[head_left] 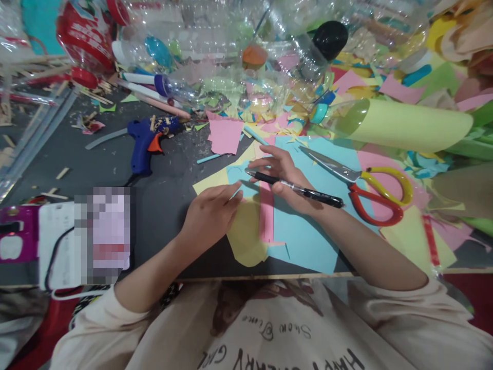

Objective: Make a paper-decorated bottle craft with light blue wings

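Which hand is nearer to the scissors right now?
Right. The right hand, holding the black pen, is close by the blade end of the scissors; the left hand is farther off, on the far side of the right hand from them.

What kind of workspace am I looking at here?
Probably a craft table: there's a blue hot glue gun, red-and-yellow-handled scissors and a pink torn paper scrap beside many clear plastic bottles.

The phone (111,221) is blurred by squares; the shirt (269,334) is cut off below; the blue paper (308,236) is partly hidden by the right hand (287,168).
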Demonstrator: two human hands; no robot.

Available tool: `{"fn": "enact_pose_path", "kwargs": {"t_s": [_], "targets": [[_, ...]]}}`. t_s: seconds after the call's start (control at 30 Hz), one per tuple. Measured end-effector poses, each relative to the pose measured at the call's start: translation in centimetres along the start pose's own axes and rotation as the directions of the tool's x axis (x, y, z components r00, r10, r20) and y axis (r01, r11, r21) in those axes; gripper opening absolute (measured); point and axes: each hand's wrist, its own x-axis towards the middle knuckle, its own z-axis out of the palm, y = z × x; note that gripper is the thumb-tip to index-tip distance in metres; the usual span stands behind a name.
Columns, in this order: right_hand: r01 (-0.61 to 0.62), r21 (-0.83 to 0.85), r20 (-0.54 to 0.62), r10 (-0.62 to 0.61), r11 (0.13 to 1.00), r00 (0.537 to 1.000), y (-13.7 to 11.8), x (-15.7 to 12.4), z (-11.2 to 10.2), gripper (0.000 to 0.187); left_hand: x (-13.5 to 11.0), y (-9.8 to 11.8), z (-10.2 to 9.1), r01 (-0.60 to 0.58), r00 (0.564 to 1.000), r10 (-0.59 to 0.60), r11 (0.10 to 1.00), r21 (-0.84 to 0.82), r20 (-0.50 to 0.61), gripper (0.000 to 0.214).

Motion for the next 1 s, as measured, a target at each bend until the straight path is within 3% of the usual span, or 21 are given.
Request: {"fn": "enact_pose_path", "kwargs": {"t_s": [0.17,0.57,0.8,1.0], "targets": [[-0.012,0.021,-0.005,0.012,1.0,1.0,0.0,0.0,0.1,0.072,0.2,0.3,-0.1,-0.091,0.996,0.091,0.996,0.025,-0.014,0.026],[-0.107,-0.044,-0.149,0.099,0.993,0.984,-0.4,0.5,0.7,0.057,1.1,0.0,1.0,0.076,0.996,-0.075,0.997,-0.017,0.039,0.019],[-0.113,0.067,-0.221,0.126,0.991,0.967,-1.0,1.0,1.2,0.045,1.2,0.3,0.9,0.027,0.999,-0.03,0.997,0.073,0.037,0.029],[-0.139,-0.021,-0.293,0.127,0.99,0.948,-1.5,1.6,1.1,0.027,0.9,0.4,0.9,0.039,0.995,-0.045,0.997,0.066,0.093,0.033]]}}
